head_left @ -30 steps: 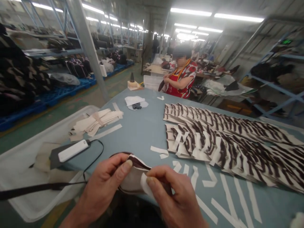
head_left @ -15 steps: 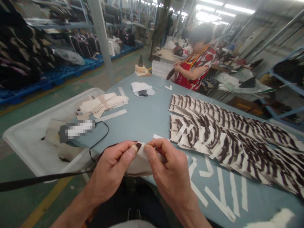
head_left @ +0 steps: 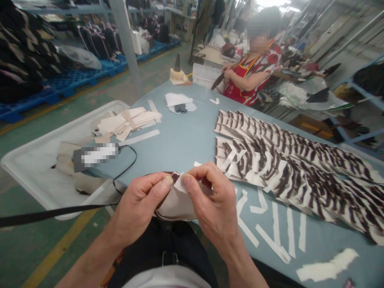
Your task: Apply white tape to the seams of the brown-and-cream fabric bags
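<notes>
At the table's near edge, my left hand (head_left: 144, 204) is closed in a pinch on the dark brown edge of a cream fabric piece (head_left: 177, 205). The thumb lies on top of that edge. Close beside it, my right hand (head_left: 214, 204) pinches a small white strip (head_left: 180, 184) between thumb and forefinger, right at the brown edge. The fabric piece spans the gap under both hands, and its far side is partly hidden by my fingers. Whether the strip is stuck to the edge I cannot tell.
Rows of overlapping cream and brown pieces (head_left: 288, 164) cover the table's right side. Loose white strips (head_left: 276, 226) lie nearer me. At left, a white tray (head_left: 36, 160) holds fabric pieces, beside a bundle of cream strips (head_left: 126, 122) and a corded grey device (head_left: 78, 161). A co-worker (head_left: 249, 76) handles a dark piece opposite.
The view has tipped down a little, so the table sits higher in the picture. Both hands keep their pinches; slightly more of the white strip and cream fabric shows between them.
</notes>
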Action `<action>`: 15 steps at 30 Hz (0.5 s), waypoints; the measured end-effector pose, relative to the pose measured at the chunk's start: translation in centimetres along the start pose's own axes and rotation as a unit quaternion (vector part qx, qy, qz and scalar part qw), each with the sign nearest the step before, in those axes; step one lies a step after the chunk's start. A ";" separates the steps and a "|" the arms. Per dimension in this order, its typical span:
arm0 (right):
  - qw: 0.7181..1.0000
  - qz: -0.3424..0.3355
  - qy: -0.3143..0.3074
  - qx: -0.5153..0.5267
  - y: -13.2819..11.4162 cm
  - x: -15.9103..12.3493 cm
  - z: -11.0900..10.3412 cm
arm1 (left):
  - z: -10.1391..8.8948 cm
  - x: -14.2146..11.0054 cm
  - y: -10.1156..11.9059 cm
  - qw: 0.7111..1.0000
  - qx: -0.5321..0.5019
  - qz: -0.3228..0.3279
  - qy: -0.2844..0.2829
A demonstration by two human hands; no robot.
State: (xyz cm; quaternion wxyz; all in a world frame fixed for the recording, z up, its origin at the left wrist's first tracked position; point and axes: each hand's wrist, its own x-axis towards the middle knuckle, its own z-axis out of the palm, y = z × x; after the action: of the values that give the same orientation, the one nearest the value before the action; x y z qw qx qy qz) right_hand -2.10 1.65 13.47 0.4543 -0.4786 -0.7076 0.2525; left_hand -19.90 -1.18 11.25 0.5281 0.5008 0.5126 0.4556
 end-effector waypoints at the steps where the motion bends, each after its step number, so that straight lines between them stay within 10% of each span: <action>1: 1.000 0.008 -0.003 0.008 0.1 0.0 0.1 | -0.1 0.0 -0.5 1.000 -0.024 -0.014 -0.003; 15: 0.997 0.058 0.003 0.056 0.7 0.4 1.3 | -0.2 0.9 -1.2 0.998 -0.045 -0.042 0.033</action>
State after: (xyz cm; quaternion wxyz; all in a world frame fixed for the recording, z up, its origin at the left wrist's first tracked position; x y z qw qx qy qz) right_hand -3.02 2.38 12.44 0.4669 -0.4935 -0.6620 0.3165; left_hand -20.13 -0.40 10.03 0.5509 0.4396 0.5295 0.4721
